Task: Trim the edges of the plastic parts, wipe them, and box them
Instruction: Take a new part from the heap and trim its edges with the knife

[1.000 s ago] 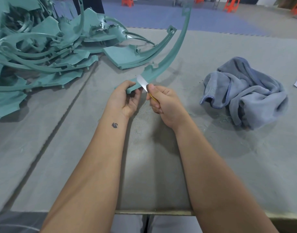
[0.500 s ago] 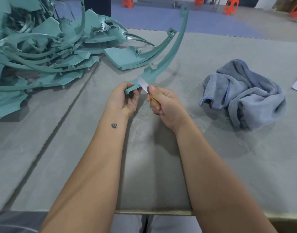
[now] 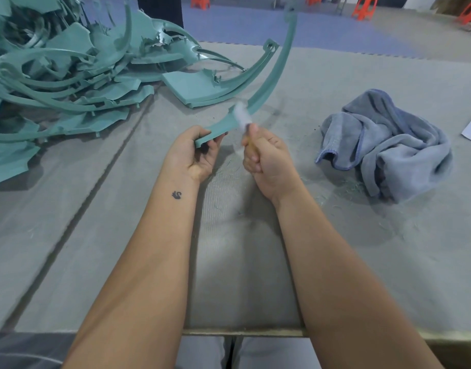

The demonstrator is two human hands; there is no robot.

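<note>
Plastic part (image 3: 271, 75): long, thin, curved teal strip, raised off the counter (image 3: 335, 249), near end in the left hand (image 3: 193, 155), far end arching up and away. Left hand fingers and thumb pinch the wide flat end. Right hand (image 3: 266, 158) is fisted round the yellowish handle of a knife (image 3: 242, 117); blade blurred, lying against the strip's edge just beyond the left hand. Judgement: trimming step in hand; wiping and boxing not begun. Strip looks light, springy along its length and likely to whip or flex if held far from the cut, so grip close beside the blade at the broad end. Pile of untrimmed parts (image 3: 69, 83) lies on the counter's left; grey cloth (image 3: 388, 145) to the right, shavings around.
</note>
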